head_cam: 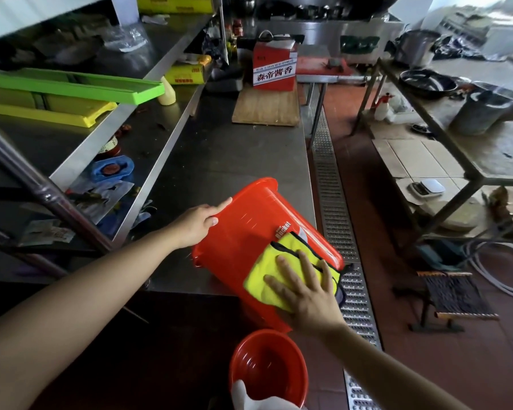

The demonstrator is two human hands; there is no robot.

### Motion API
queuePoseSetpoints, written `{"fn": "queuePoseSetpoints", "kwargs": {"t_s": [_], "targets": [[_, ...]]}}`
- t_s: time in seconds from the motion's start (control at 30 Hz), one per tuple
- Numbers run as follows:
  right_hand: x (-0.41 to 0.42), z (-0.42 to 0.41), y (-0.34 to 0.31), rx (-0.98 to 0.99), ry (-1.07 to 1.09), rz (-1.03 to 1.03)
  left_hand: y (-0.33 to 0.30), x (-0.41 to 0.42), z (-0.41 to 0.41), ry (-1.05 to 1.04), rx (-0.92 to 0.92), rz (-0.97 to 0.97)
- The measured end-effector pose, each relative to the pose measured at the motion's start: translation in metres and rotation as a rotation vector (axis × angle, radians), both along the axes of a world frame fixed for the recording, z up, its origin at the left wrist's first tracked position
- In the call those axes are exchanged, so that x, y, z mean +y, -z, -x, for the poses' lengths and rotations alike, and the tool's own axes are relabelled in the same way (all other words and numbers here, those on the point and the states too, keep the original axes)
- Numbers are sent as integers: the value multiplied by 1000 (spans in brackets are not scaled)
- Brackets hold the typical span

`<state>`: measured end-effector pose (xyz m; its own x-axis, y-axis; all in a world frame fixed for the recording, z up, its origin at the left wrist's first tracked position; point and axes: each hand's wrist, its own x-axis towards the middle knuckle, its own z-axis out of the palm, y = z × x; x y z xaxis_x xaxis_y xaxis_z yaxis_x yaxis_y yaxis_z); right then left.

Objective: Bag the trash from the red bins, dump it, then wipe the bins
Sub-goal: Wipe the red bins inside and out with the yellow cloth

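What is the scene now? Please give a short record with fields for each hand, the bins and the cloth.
left hand: rests on the side of the tilted red bin, steadying it
right hand: fingers spread, presses the yellow cloth flat on the bin wall
tilted red bin: lies on the edge of the steel table
second red bin: upright on the floor, looks empty
stage: wiping the bin's outside

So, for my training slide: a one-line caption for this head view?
Right hand presses a yellow cloth on a tipped red bin; left hand steadies it.
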<state>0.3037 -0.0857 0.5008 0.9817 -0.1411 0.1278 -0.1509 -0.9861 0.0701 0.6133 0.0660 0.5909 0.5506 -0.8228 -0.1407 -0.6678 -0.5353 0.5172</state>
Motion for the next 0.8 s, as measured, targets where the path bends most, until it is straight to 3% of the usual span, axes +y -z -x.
{"fn": "queuePoseSetpoints", "kwargs": {"t_s": [0.17,0.43,0.8], "targets": [[17,-42,-19,55,-8,7,0,-2,-5,19,80,42],[43,-138,-43,48,95,-29,5,-3,-9,13,41,113],[-4,-1,-2,-74,83,-46,6,7,-5,62,54,72]]}}
